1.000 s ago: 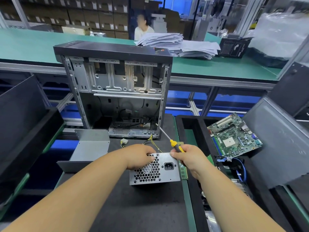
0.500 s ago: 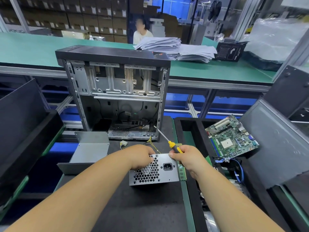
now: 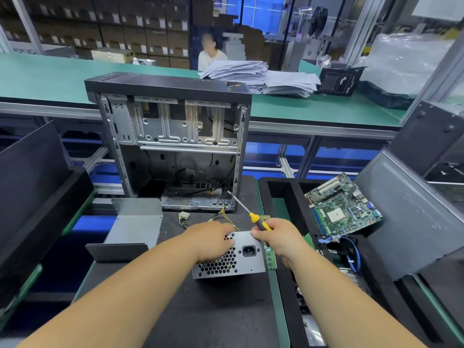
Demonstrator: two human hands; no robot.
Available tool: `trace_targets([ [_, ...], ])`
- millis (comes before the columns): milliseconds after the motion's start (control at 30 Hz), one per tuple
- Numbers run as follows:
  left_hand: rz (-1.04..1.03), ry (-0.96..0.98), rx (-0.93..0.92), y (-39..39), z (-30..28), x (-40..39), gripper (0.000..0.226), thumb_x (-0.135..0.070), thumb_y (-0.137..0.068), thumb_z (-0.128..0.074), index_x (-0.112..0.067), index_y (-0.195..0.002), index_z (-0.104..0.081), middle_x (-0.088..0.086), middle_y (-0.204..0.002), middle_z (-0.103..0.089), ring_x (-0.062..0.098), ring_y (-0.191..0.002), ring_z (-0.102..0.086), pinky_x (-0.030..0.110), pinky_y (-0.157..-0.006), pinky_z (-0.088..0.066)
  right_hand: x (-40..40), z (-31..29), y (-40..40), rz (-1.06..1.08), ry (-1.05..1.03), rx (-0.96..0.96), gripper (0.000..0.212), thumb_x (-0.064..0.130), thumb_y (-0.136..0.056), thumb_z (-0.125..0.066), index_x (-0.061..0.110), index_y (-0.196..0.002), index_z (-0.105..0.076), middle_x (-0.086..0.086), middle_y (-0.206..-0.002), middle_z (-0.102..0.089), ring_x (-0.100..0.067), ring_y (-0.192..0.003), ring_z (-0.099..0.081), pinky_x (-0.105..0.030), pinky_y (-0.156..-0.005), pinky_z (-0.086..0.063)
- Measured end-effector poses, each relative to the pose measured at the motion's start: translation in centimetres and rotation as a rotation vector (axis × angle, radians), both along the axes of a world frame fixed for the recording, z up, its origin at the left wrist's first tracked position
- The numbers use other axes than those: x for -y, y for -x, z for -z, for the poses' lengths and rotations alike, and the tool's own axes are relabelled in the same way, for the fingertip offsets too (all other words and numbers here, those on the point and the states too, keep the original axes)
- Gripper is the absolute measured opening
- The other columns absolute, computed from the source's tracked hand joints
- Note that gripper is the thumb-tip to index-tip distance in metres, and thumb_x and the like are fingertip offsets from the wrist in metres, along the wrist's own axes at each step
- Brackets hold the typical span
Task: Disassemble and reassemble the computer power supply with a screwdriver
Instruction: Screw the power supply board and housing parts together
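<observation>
A grey metal power supply [image 3: 247,262] with a honeycomb vent and a black socket stands on the black mat, its yellow and black wires [image 3: 223,214] trailing toward the case. My left hand [image 3: 213,241] grips its top left edge over the vent. My right hand [image 3: 277,237] grips the yellow and black handle of a screwdriver [image 3: 244,209], thumb against the supply's top right corner. The shaft points up and left, away from the supply. A grey metal cover [image 3: 135,227] lies to the left with small screws [image 3: 163,233] beside it.
An open computer case [image 3: 170,136] stands upright behind the power supply. A black foam tray [image 3: 278,194] on the right holds a green motherboard [image 3: 342,205], blue cables [image 3: 350,249] and memory sticks [image 3: 271,258]. Dark panels flank both sides. Paper stacks [image 3: 261,75] lie on the far green bench.
Both hands stay on the power supply and the screwdriver keeps its tilt. The view has shifted slightly; nothing was taken up or let go.
</observation>
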State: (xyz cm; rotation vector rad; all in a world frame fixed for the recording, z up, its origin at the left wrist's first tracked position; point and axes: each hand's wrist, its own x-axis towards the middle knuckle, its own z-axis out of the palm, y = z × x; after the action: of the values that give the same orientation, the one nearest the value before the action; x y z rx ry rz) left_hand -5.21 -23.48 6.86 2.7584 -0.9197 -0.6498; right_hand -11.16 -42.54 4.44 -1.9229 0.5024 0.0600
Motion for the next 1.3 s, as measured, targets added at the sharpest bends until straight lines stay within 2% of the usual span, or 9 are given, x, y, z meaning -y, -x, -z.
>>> trace_targets([
  [67, -0.006, 0.007, -0.009, -0.02, -0.04, 0.05, 0.036, -0.044, -0.1, -0.037, -0.035, -0.133, -0.046, -0.001, -0.13, -0.054, 0.021, -0.123, -0.049, 0.036, -0.087, -0.042, -0.09, -0.16, 0.09, 0.004, 0.007, -0.001, 0.006, 0.018, -0.083, -0.076, 0.018, -0.078, -0.072, -0.007, -0.081, -0.066, -0.019, -0.077, -0.058, -0.035, -0.076, -0.048],
  [233, 0.007, 0.009, -0.003, 0.16, -0.22, 0.12, 0.038, -0.043, -0.101, -0.037, -0.036, -0.137, -0.044, 0.002, -0.127, -0.053, 0.023, -0.118, -0.051, 0.036, -0.088, -0.042, -0.27, -0.48, 0.2, 0.006, 0.01, -0.006, 0.008, 0.017, -0.084, -0.076, 0.019, -0.077, -0.071, -0.002, -0.078, -0.066, -0.016, -0.075, -0.057, -0.028, -0.068, -0.045],
  [667, 0.015, 0.008, 0.018, 0.28, 0.02, 0.07, 0.038, -0.043, -0.101, -0.037, -0.037, -0.138, -0.043, 0.001, -0.129, -0.052, 0.024, -0.119, -0.05, 0.037, -0.086, -0.041, -0.22, -0.47, 0.42, 0.004, 0.016, -0.012, 0.007, 0.018, -0.084, -0.075, 0.018, -0.078, -0.072, -0.004, -0.079, -0.067, -0.017, -0.076, -0.058, -0.032, -0.072, -0.046],
  [867, 0.022, 0.004, 0.012, 0.12, 0.0, 0.06, 0.039, -0.043, -0.101, -0.036, -0.037, -0.139, -0.042, 0.001, -0.135, -0.052, 0.023, -0.129, -0.045, 0.039, -0.095, -0.042, -0.29, -0.5, 0.2, 0.013, 0.024, -0.017, 0.006, 0.018, -0.084, -0.075, 0.019, -0.079, -0.072, -0.009, -0.088, -0.07, -0.019, -0.08, -0.06, -0.037, -0.08, -0.05],
  [1000, 0.022, -0.009, 0.017, 0.11, -0.1, 0.14, 0.037, -0.044, -0.102, -0.035, -0.036, -0.137, -0.043, 0.002, -0.131, -0.051, 0.025, -0.12, -0.05, 0.036, -0.085, -0.039, -0.29, -0.44, 0.12, 0.022, 0.032, -0.022, 0.005, 0.02, -0.084, -0.076, 0.017, -0.081, -0.072, -0.014, -0.095, -0.071, -0.02, -0.082, -0.06, -0.041, -0.086, -0.051],
  [1133, 0.032, -0.019, 0.021, 0.1, -0.14, 0.07, 0.037, -0.043, -0.102, -0.035, -0.032, -0.135, -0.045, 0.002, -0.129, -0.053, 0.024, -0.12, -0.05, 0.038, -0.091, -0.043, -0.22, -0.3, 0.11, 0.012, 0.032, -0.013, 0.006, 0.02, -0.083, -0.076, 0.017, -0.079, -0.073, -0.01, -0.087, -0.069, -0.02, -0.081, -0.059, -0.038, -0.081, -0.049],
  [1300, 0.043, -0.027, 0.009, 0.09, -0.35, 0.11, 0.035, -0.042, -0.102, -0.034, -0.029, -0.132, -0.046, 0.002, -0.127, -0.054, 0.022, -0.121, -0.049, 0.04, -0.094, -0.044, -0.16, -0.27, 0.04, 0.008, 0.048, -0.014, 0.009, 0.022, -0.082, -0.077, 0.014, -0.081, -0.073, -0.015, -0.092, -0.069, -0.02, -0.079, -0.058, -0.035, -0.077, -0.046],
])
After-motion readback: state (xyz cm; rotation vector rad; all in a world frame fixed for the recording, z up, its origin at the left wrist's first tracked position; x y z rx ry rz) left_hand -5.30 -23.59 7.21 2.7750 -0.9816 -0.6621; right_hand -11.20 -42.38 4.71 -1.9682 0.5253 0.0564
